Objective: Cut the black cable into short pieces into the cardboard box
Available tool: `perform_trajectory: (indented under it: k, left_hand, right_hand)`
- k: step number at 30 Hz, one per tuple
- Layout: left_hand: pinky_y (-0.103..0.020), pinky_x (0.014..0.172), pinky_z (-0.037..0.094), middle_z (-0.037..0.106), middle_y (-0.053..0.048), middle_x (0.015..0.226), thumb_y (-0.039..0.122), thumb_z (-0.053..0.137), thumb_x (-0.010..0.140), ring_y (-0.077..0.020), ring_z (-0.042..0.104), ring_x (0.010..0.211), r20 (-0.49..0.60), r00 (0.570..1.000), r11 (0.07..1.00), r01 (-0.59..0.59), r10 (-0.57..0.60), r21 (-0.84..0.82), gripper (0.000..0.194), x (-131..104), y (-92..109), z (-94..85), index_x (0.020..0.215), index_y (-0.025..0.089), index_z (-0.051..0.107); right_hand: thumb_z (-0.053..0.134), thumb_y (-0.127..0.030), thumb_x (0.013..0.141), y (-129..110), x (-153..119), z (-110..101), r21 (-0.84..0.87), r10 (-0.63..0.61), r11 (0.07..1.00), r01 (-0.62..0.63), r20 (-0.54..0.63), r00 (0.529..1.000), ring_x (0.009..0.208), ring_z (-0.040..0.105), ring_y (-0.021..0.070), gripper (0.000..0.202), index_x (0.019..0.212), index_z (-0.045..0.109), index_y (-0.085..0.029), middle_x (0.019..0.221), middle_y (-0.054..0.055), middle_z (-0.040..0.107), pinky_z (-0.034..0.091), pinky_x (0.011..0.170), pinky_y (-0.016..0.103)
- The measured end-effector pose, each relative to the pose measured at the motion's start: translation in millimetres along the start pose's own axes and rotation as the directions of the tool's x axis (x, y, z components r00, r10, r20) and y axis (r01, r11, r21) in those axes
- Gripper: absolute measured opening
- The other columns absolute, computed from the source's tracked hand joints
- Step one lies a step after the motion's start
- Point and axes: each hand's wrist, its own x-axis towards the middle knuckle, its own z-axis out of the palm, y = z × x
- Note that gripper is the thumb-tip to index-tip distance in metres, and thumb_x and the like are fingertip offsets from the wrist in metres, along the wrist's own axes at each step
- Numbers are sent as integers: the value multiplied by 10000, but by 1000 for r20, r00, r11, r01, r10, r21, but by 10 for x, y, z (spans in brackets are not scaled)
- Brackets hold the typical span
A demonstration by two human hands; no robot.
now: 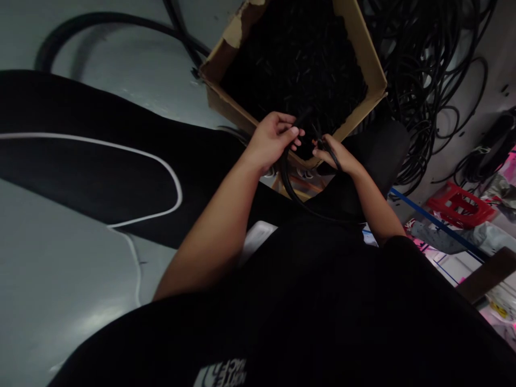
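My left hand [274, 137] is closed round a black tube [285, 174], which curves down from the fingers towards my lap. Just to its right, my right hand [334, 153] grips dark scissors [321, 141] with a small orange spot; their blades are hard to make out against the dark background. Both hands are over the near corner of a cardboard box [237, 110] filled with many short black pieces [298, 59].
Tangled black tubing [427, 70] lies on the floor right of the box. A thick black hose [108, 19] arcs at the upper left. A red crate [459, 207] and a blue bar [435, 223] are at the right. My legs flank the box.
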Motion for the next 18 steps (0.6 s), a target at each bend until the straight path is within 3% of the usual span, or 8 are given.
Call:
perform_trajectory:
  k: [4,7,13,18]
  left_hand:
    - [-564,973,826,844,-101,1043,583,984,1084,-350,891,1072,21,1000,1000,13,-13,3,414,-4,-50,23,1204,268,744]
    - [-577,1014,816,838,-100,1047,593,1002,1052,-373,893,1127,2,1000,997,1,-1,81,432,6,-54,61,1146,257,748]
    - [-563,1190,771,909,-104,1159,648,1009,1008,-393,887,1249,-20,997,985,-67,71,161,468,-6,13,76,1141,250,802]
    - [-578,1287,724,923,-111,1245,545,996,1029,-428,868,1357,-41,992,980,-115,123,164,335,-22,-51,61,1143,274,836]
  right_hand:
    - [956,-845,1001,169,94,67,17,-61,998,60,70,996,1375,817,395,737,1319,685,-238,1377,182,831,694,1313,659]
    - [909,-817,1055,248,140,106,-5,-120,993,121,104,987,1383,804,392,696,1363,676,-237,1397,175,819,676,1327,672]
    - [889,-828,1101,50,92,105,-99,-61,993,64,29,998,1258,759,354,639,1320,659,-274,1230,92,784,677,1300,651]
    - [867,-902,1104,-68,49,117,-112,-22,994,19,-28,999,1264,770,370,705,1306,644,-265,1216,97,764,697,1273,655]
